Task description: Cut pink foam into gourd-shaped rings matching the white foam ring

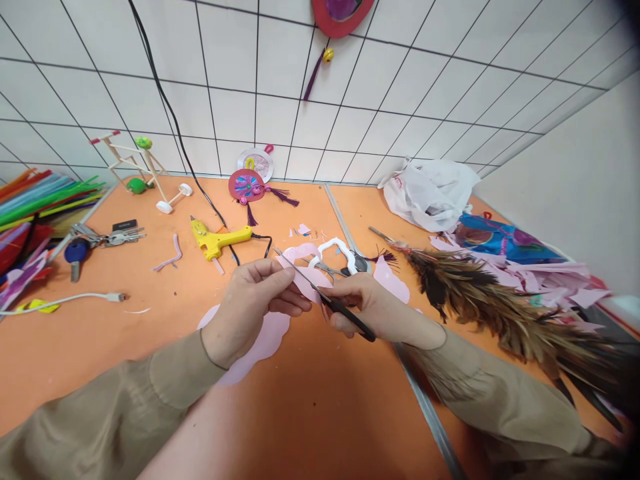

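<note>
My left hand (pixel 260 293) pinches a piece of pink paper (pixel 311 275) between thumb and fingers. Black-handled scissors (pixel 353 319) are gripped in my right hand (pixel 367 303), their blades lying across the paper and pointing up to the left. A larger pink sheet with a wavy edge (pixel 260 347) lies on the table, partly under my left wrist. Beyond my hands is a white wavy outline shape (pixel 337 245), and a second pair of scissors (pixel 330 269) lies partly hidden near it. Another pink piece (pixel 391 280) rests behind my right hand.
A yellow glue gun (pixel 217 239) with a black cord lies left of centre. Keys (pixel 120 235), a white cable (pixel 65 303) and pipe cleaners (pixel 45 197) are at left. A feather duster (pixel 490 300), pink scraps (pixel 545 277) and a white plastic bag (pixel 427 193) occupy the right.
</note>
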Motion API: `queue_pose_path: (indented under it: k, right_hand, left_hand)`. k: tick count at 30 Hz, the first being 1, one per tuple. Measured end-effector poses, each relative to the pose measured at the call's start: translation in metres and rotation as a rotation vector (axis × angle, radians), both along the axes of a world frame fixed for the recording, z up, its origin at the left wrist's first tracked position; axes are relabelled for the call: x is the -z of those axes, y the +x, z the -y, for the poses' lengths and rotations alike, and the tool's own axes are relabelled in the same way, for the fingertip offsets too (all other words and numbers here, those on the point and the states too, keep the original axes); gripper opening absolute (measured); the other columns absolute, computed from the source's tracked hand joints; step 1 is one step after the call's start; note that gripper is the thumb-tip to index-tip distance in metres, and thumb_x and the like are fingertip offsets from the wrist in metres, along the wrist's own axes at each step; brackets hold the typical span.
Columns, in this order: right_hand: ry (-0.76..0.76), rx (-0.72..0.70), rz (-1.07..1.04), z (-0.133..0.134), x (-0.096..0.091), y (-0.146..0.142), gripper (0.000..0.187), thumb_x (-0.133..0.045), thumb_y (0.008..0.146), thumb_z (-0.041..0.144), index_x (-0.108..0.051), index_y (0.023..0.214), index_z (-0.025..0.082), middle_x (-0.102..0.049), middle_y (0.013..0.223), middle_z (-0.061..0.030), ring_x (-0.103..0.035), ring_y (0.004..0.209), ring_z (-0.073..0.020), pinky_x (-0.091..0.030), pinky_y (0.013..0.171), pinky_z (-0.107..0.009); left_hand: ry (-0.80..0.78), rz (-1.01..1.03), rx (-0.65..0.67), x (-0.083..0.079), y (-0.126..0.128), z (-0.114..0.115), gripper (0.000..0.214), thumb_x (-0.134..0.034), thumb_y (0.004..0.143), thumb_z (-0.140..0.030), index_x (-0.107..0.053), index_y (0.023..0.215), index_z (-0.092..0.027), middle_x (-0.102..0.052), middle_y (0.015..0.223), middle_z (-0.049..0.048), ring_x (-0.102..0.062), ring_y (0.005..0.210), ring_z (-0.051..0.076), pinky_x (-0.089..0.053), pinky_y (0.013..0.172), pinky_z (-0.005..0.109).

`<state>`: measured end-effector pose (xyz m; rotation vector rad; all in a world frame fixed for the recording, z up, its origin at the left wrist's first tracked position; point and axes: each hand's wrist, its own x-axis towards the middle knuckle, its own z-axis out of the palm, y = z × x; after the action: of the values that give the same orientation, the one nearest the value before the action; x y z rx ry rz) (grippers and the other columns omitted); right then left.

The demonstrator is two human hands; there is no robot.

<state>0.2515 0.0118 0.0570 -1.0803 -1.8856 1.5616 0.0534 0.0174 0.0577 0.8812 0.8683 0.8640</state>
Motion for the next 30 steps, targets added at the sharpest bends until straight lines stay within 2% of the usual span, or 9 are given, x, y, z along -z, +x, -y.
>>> queue_pose_path:
  k: [4, 10, 21, 30]
  right_hand:
    - [-0.014, -0.010, -0.005, 0.0004, -0.0011, -0.0010, 0.010, -0.059, 0.069, 0.014, -0.050, 0.064, 0.018, -0.042, 0.055, 0.0063, -0.039, 0.049, -0.0073, -0.031, 0.047, -0.023]
    - [-0.022, 0.003, -0.016, 0.0001, -0.0004, -0.0018, 0.005, -0.058, 0.067, 0.016, -0.053, 0.066, 0.016, -0.045, 0.056, 0.0054, -0.040, 0.049, -0.0069, -0.033, 0.047, -0.022]
    - [-0.141, 0.049, -0.013, 0.0000, -0.0019, -0.0005, 0.009, -0.061, 0.064, 0.018, -0.054, 0.068, 0.017, -0.046, 0.054, 0.0067, -0.044, 0.043, -0.0068, -0.036, 0.041, -0.020]
    - [-0.080, 0.023, -0.020, 0.0001, 0.0020, 0.0007, 0.006, -0.058, 0.068, 0.015, -0.052, 0.065, 0.016, -0.042, 0.054, 0.0067, -0.040, 0.045, -0.0059, -0.033, 0.042, -0.020]
  left_hand:
    - [-0.002, -0.012, -0.018, -0.0004, -0.0010, -0.0026, 0.025, -0.064, 0.083, -0.030, -0.063, 0.063, -0.014, -0.072, 0.061, 0.0057, -0.068, 0.057, 0.013, -0.053, 0.056, 0.019]
    - [-0.017, -0.017, -0.033, -0.0011, -0.0006, -0.0028, 0.023, -0.065, 0.080, -0.029, -0.061, 0.063, -0.014, -0.071, 0.059, 0.0057, -0.067, 0.056, 0.013, -0.053, 0.055, 0.019]
    - [0.001, -0.008, -0.026, 0.0003, -0.0014, -0.0021, 0.022, -0.066, 0.080, -0.028, -0.063, 0.062, -0.014, -0.072, 0.059, 0.0049, -0.068, 0.056, 0.014, -0.052, 0.053, 0.020]
    - [0.004, -0.007, -0.024, 0.0013, -0.0013, -0.0022, 0.023, -0.066, 0.081, -0.028, -0.064, 0.063, -0.014, -0.072, 0.060, 0.0057, -0.068, 0.057, 0.013, -0.052, 0.054, 0.019]
